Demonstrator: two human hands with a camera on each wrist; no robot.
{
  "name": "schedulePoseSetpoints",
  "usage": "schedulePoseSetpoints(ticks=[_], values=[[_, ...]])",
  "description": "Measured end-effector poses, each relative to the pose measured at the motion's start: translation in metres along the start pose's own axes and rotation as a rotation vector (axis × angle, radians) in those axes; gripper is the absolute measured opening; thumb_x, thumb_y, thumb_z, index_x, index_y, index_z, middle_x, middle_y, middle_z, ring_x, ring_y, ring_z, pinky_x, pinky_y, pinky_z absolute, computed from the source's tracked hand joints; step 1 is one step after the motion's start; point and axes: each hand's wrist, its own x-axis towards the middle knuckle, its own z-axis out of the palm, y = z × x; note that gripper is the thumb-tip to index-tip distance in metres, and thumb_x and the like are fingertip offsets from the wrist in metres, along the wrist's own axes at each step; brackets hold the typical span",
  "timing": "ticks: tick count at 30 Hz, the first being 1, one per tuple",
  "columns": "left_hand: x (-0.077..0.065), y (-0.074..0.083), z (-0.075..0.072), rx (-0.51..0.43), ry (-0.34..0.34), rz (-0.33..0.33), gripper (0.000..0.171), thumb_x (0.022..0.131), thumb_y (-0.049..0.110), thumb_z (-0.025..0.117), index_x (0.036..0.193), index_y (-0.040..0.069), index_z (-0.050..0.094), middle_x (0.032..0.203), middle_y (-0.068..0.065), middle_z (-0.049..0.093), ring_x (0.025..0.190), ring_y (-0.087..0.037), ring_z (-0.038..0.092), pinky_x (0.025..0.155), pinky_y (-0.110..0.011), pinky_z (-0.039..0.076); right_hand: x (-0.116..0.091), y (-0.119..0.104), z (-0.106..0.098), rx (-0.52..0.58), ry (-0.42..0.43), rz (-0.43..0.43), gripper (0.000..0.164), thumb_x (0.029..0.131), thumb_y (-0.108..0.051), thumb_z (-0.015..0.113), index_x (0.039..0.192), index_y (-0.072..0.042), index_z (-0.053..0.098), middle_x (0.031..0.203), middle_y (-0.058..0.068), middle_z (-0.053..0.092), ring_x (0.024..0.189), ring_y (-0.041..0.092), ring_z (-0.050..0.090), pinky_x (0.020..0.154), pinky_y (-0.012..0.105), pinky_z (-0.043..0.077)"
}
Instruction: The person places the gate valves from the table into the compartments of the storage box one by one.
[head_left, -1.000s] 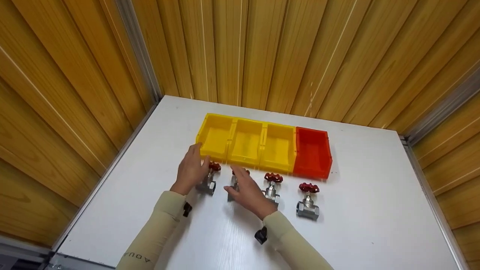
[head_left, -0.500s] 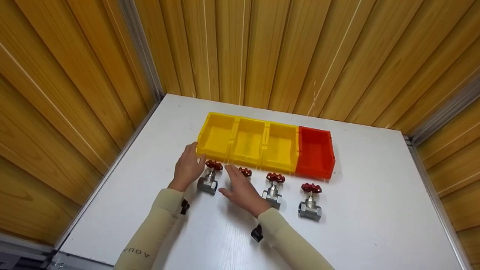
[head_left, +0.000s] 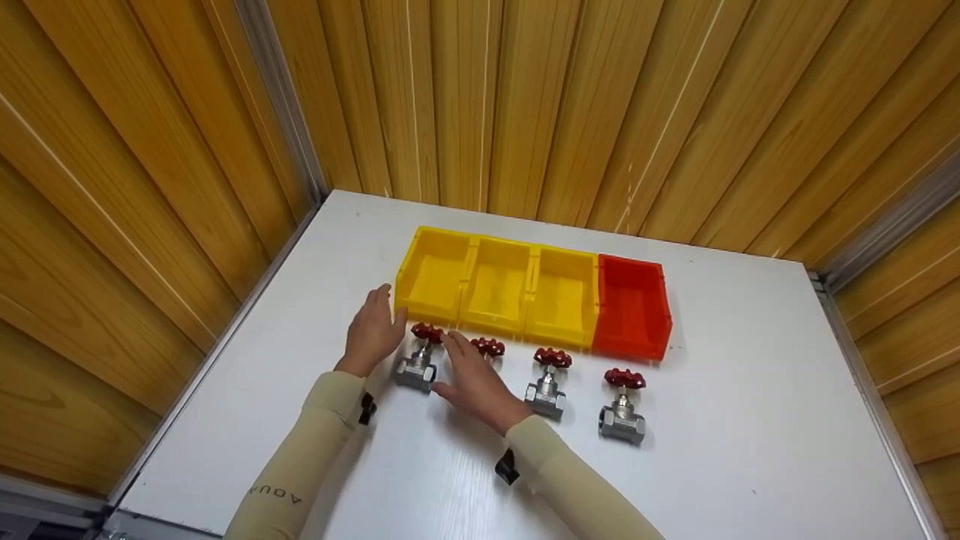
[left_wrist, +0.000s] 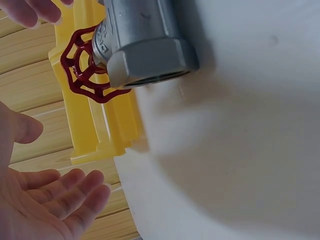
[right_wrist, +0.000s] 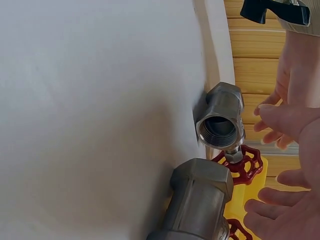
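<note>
- Fingers of the left hand (head_left: 371,335), left of centre in the head view, are loosely extended and slightly spread, the thumb held away from them.
- Fingers of the right hand (head_left: 480,384), near the centre, are extended and close together, its thumb standing apart.
- Between the hands, left of centre, an upright silver-grey metal valve (head_left: 416,372) carries a dark red spoked handwheel (head_left: 427,334); the left-wrist view shows it at the top, with a gap between it and the left fingers.
- Mostly hidden behind the right hand is a second silver-grey valve; its dark red wheel (head_left: 488,348) shows just above the knuckles.
- Right of the right hand stands a third such valve (head_left: 547,394), with a fourth (head_left: 622,421) farther right, both upright.
- Behind the row, across the middle of the frame, three yellow plastic bins (head_left: 495,279) adjoin one red plastic bin (head_left: 632,304) at their right end.
- Beige sleeves (head_left: 281,476) with small black fittings (head_left: 507,466) at the cuffs enter from the bottom edge.
- Beneath everything lies a white bench (head_left: 750,420); wood-grain panels (head_left: 525,112) fill the top and both sides.
</note>
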Motion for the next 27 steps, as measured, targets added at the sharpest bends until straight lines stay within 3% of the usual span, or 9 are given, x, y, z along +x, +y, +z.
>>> schedulePoseSetpoints(ticks=[13,21,27], values=[[0.018,-0.001,-0.005,-0.012,-0.024,-0.008,0.058,0.099,0.03,0.05,0.145,-0.001,0.033,0.137,-0.02,0.048,0.123,-0.034,0.054,0.105,-0.048,0.042,0.01,-0.003,0.007,0.033,-0.006,0.025,0.094,0.082,-0.034,0.076,0.154,-0.014,0.02,0.162,0.012,0.013,0.147,0.031,0.024,0.112,0.048,0.034],[0.026,-0.002,-0.004,-0.007,-0.009,0.027,0.056,0.099,0.028,0.05,0.143,-0.004,0.035,0.135,-0.023,0.05,0.12,-0.036,0.055,0.103,-0.049,0.044,0.015,-0.003,0.01,0.024,0.003,0.004,0.096,0.081,-0.032,0.078,0.154,-0.012,0.02,0.162,0.013,0.014,0.146,0.031,0.026,0.111,0.048,0.036],[0.031,-0.004,-0.003,-0.024,-0.045,0.001,0.057,0.1,0.028,0.048,0.145,-0.003,0.033,0.137,-0.022,0.049,0.122,-0.036,0.054,0.105,-0.049,0.042,0.019,-0.002,0.012,0.033,-0.01,0.015,0.1,0.08,-0.03,0.079,0.155,-0.013,0.016,0.162,0.011,0.013,0.147,0.03,0.024,0.113,0.046,0.033]])
